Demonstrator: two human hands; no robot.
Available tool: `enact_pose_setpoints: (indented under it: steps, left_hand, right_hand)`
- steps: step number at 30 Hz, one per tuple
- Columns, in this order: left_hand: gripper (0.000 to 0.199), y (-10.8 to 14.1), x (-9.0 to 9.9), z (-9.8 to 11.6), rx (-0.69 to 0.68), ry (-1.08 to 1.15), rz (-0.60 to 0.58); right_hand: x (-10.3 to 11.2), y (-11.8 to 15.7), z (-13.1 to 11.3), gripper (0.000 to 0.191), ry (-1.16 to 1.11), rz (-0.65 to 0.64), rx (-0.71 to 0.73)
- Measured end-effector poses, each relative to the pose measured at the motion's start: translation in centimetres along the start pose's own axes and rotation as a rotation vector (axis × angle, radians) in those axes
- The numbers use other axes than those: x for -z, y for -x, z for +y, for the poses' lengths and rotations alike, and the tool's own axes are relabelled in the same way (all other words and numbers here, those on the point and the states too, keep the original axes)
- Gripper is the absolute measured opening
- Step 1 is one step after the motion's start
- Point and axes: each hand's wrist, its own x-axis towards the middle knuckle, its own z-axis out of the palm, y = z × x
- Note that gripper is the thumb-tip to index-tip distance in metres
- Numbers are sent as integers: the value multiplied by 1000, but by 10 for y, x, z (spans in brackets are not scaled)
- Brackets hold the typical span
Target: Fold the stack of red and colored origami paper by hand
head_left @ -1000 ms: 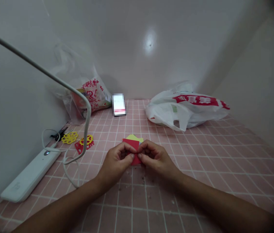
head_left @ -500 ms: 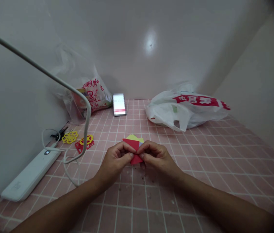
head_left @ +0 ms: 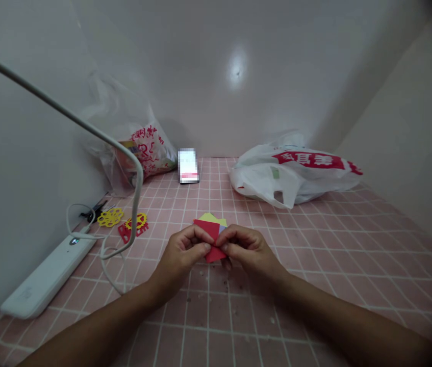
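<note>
A small piece of red paper (head_left: 207, 230) is pinched between my two hands over the middle of the checked surface. My left hand (head_left: 182, 253) grips it from the left with thumb and forefinger. From the right, my right hand (head_left: 249, 251) pinches it in the same way, the fingertips of both hands nearly meeting. Just beyond the red paper lie pieces of yellow paper (head_left: 211, 218) and a bit of purple paper (head_left: 222, 229), partly hidden behind it and my fingers.
At left are a white power strip (head_left: 49, 275), a bent white cable (head_left: 138, 193), yellow cut-out shapes (head_left: 110, 217) and a red one (head_left: 124, 233). A phone (head_left: 188, 165) stands at the back between a clear plastic bag (head_left: 124, 112) and a white plastic bag (head_left: 261, 176). Crumbs dot the pink tiled surface (head_left: 216, 331).
Both hands stay in nearly the same place, still pinching the red paper. Its lower part has tilted or shifted very slightly; the view has moved a little.
</note>
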Motion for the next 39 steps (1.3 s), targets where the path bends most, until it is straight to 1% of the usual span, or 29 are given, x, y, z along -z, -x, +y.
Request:
enact_pose_setpoints:
  steps: [4,6,9,13,16,21,24,26,29,33,39]
  left_hand:
    - [5,1,1,0,-17,-14,-14]
    - [5,1,0,1,-25,-36,-14]
    - [7,1,-1,5,-46,-91,3]
    - [11,0,-4,8,-55,-148,39]
    - [13,0,-6,9,-46,-154,50]
    - [14,-1,-7,8,-81,-167,75]
    - [13,0,-7,6,-123,-201,95]
    - [12,1,-7,5,-143,-226,90]
    - [12,2,-6,5,-122,-226,62]
    - [12,2,-4,8,-92,-190,31]
    - [14,1,-3,8,-94,-207,37]
  right_hand:
    - [0,-1,-1,2,7,-19,-12]
    - [-1,-1,-3,3,22,3,-26]
    - [-4,0,-7,6,56,36,-37]
    - [-5,1,-10,7,132,24,-35]
    - [-4,0,-9,7,120,11,-25]
    - [-3,-2,-5,18,45,-12,-40]
    - [-3,-2,-4,24,62,-6,-71]
    - [-3,-2,-5,26,108,0,-111]
    - [-3,-1,-4,29,108,1,-158]
    - [-4,1,-2,29,66,6,-175]
    - [-6,0,-5,31,36,-10,-184]
